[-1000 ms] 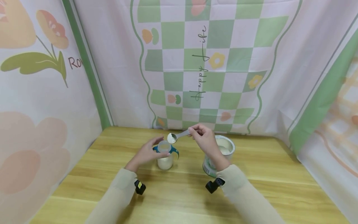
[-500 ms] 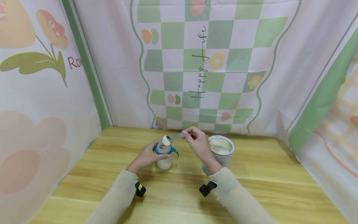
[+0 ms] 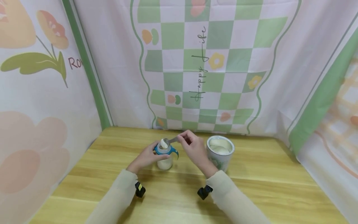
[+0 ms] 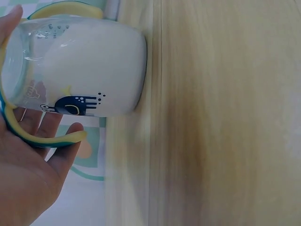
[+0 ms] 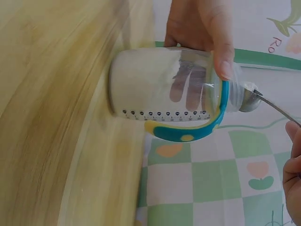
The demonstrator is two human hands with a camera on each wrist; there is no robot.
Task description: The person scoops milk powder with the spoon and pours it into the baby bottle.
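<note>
A clear baby bottle (image 3: 165, 164) with a blue-and-yellow two-handled collar stands upright on the wooden table. White powder fills much of its body, as the right wrist view shows through the scale marks (image 5: 164, 113). My left hand (image 3: 146, 158) grips the bottle around its neck, thumb on the near side and fingers behind. Between the thumb and fingers of my right hand (image 3: 193, 150) is the handle of a measuring spoon (image 5: 250, 100). The spoon's bowl is tilted at the bottle's open mouth, with white powder in it.
An open can (image 3: 218, 161) of white powder stands right of the bottle, partly behind my right forearm. A patterned curtain (image 3: 120, 77) hangs along the table's (image 3: 268, 174) back edge and both sides.
My right hand has moved left, bringing the spoon from beside the bottle to its mouth and tipping it. My left hand has closed in around the bottle's neck.
</note>
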